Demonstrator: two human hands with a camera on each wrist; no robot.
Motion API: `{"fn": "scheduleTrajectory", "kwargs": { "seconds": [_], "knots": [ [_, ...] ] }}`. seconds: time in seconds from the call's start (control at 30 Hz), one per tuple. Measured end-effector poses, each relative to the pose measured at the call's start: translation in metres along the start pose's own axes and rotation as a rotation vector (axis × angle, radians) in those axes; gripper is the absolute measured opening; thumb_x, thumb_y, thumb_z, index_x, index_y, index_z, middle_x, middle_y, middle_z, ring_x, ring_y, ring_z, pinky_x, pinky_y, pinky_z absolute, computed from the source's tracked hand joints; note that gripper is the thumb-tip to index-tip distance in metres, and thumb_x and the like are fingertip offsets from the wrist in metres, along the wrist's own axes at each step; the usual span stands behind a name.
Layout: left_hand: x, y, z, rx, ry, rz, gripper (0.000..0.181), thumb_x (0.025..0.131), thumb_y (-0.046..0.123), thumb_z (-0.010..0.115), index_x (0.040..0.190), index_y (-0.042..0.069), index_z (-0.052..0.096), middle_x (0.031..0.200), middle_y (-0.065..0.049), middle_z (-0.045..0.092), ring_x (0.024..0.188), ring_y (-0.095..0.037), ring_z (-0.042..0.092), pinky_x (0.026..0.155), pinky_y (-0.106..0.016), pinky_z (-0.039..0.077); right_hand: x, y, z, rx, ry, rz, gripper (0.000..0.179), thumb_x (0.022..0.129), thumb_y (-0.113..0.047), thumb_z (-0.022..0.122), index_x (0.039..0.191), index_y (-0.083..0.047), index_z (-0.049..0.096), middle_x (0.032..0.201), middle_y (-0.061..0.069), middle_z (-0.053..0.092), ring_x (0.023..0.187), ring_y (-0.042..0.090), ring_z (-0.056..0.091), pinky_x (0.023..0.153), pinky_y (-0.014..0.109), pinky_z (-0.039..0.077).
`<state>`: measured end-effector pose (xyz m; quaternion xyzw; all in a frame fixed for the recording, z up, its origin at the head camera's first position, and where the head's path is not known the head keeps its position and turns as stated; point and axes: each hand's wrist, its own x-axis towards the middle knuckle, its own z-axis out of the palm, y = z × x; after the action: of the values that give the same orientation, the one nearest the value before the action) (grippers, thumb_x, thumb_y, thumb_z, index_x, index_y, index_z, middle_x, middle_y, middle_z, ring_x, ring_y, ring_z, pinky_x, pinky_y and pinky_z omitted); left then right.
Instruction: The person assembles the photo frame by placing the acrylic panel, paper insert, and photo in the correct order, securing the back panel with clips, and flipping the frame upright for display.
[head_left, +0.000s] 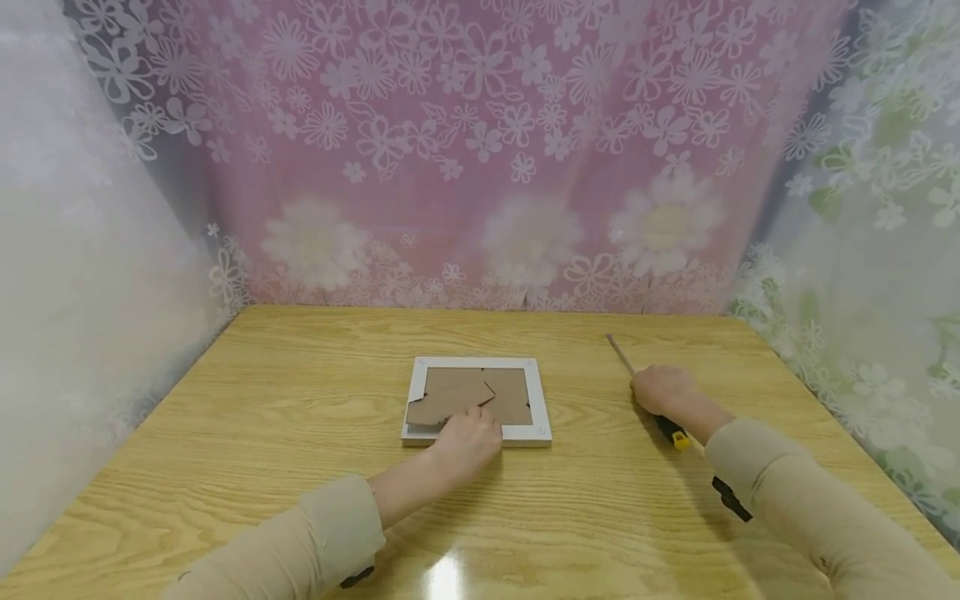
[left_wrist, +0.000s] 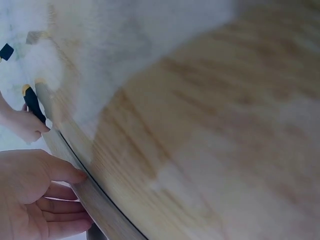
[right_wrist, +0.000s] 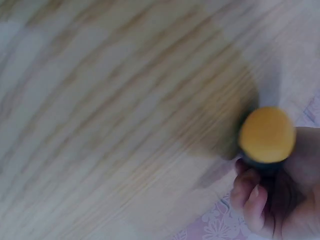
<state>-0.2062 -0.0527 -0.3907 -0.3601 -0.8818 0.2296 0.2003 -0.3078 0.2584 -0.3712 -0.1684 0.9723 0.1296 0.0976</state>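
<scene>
A white picture frame (head_left: 533, 392) lies face down on the table, its brown backing board (head_left: 513, 392) showing. A cardboard stand flap (head_left: 442, 404) slants across the board. My left hand (head_left: 467, 437) grips the frame's near edge, its fingertips over the rim beside the flap. In the left wrist view, the thumb of the left hand (left_wrist: 45, 195) lies against the long edge strip. To the right, my right hand (head_left: 666, 390) holds a screwdriver (head_left: 620, 354) whose shaft points away from me. Its handle end (right_wrist: 268, 134) is yellow, the rest of the handle black.
Under everything is a wood-grain table (head_left: 262, 400). A pink flowered curtain (head_left: 450, 167) hangs along the far edge, with pale curtains (head_left: 885, 292) at both sides. A dark band (head_left: 731, 498) sits under the right sleeve.
</scene>
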Motion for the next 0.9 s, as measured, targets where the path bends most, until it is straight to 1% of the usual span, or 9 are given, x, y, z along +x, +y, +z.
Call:
{"fn": "scheduleTrajectory", "kwargs": {
  "seconds": [0.1, 0.2, 0.27, 0.4, 0.53, 0.6, 0.7, 0.8, 0.9],
  "knots": [
    [0.0, 0.001, -0.001, 0.01, -0.001, -0.01, 0.02, 0.083, 0.014, 0.066, 0.066, 0.01, 0.056, 0.065, -0.002, 0.055, 0.061, -0.012, 0.055, 0.053, -0.02, 0.048, -0.002, 0.0, -0.004, -0.068, 0.026, 0.024, 0.028, 0.096, -0.02, 0.049, 0.073, -0.008, 0.057, 0.064, 0.006, 0.052, 0.056, 0.019, 0.05, 0.048, 0.034, 0.046],
    [0.001, 0.003, -0.001, 0.028, -0.007, -0.017, 0.018, 0.083, 0.013, 0.065, 0.067, 0.009, 0.059, 0.066, -0.003, 0.057, 0.063, -0.013, 0.058, 0.055, -0.02, 0.05, -0.003, 0.0, -0.009, -0.092, 0.062, 0.077, 0.039, 0.097, -0.026, 0.047, 0.063, -0.008, 0.054, 0.055, 0.003, 0.045, 0.048, 0.017, 0.045, 0.043, 0.031, 0.043],
    [0.001, 0.005, -0.001, 0.044, -0.013, -0.022, 0.016, 0.083, 0.014, 0.066, 0.069, 0.008, 0.061, 0.068, -0.004, 0.059, 0.063, -0.014, 0.06, 0.054, -0.02, 0.051, -0.004, 0.0, -0.011, -0.069, 0.087, 0.114, 0.045, 0.098, -0.03, 0.045, 0.059, -0.008, 0.053, 0.052, 0.003, 0.043, 0.045, 0.016, 0.043, 0.04, 0.029, 0.04],
    [0.0, 0.01, -0.001, 0.073, -0.017, -0.036, 0.014, 0.084, 0.016, 0.066, 0.074, 0.007, 0.065, 0.072, -0.007, 0.063, 0.065, -0.016, 0.062, 0.053, -0.02, 0.052, -0.003, -0.002, -0.016, -0.017, 0.097, 0.113, 0.04, 0.097, -0.029, 0.046, 0.064, -0.009, 0.056, 0.056, 0.003, 0.046, 0.048, 0.017, 0.043, 0.041, 0.03, 0.037],
    [0.0, 0.012, 0.0, 0.105, 0.006, -0.052, 0.013, 0.085, 0.015, 0.065, 0.077, 0.005, 0.068, 0.076, -0.011, 0.065, 0.069, -0.018, 0.064, 0.053, -0.02, 0.052, 0.002, -0.009, -0.021, 0.051, 0.097, 0.052, 0.04, 0.097, -0.028, 0.045, 0.064, -0.01, 0.057, 0.058, 0.004, 0.05, 0.051, 0.018, 0.046, 0.046, 0.032, 0.039],
    [0.0, 0.013, 0.001, 0.114, 0.023, -0.058, 0.013, 0.085, 0.014, 0.064, 0.078, 0.004, 0.069, 0.077, -0.011, 0.066, 0.07, -0.019, 0.065, 0.052, -0.02, 0.052, 0.005, -0.014, -0.024, 0.075, 0.11, -0.001, 0.038, 0.097, -0.026, 0.045, 0.065, -0.01, 0.057, 0.059, 0.004, 0.051, 0.052, 0.018, 0.047, 0.049, 0.033, 0.042],
    [0.0, 0.014, 0.004, 0.128, 0.059, -0.058, 0.013, 0.085, 0.014, 0.064, 0.076, 0.005, 0.069, 0.076, -0.011, 0.066, 0.068, -0.018, 0.065, 0.05, -0.019, 0.052, 0.01, -0.024, -0.029, 0.111, 0.108, -0.09, 0.028, 0.096, -0.021, 0.046, 0.075, -0.006, 0.058, 0.064, 0.005, 0.051, 0.055, 0.018, 0.05, 0.055, 0.034, 0.044],
    [0.0, 0.014, 0.005, 0.145, 0.071, -0.049, 0.014, 0.084, 0.014, 0.064, 0.074, 0.006, 0.068, 0.073, -0.01, 0.065, 0.066, -0.017, 0.065, 0.049, -0.019, 0.051, 0.017, -0.036, -0.034, 0.142, 0.12, -0.182, 0.02, 0.096, -0.015, 0.046, 0.09, 0.0, 0.058, 0.077, 0.009, 0.058, 0.069, 0.024, 0.058, 0.067, 0.039, 0.049],
    [0.001, 0.011, 0.006, 0.158, 0.066, -0.039, 0.014, 0.084, 0.014, 0.063, 0.073, 0.006, 0.068, 0.072, -0.009, 0.065, 0.065, -0.017, 0.064, 0.049, -0.019, 0.051, 0.027, -0.05, -0.038, 0.217, 0.131, -0.243, 0.026, 0.096, -0.009, 0.041, 0.108, 0.008, 0.056, 0.101, 0.02, 0.061, 0.095, 0.035, 0.059, 0.087, 0.048, 0.045]
  ]
}}
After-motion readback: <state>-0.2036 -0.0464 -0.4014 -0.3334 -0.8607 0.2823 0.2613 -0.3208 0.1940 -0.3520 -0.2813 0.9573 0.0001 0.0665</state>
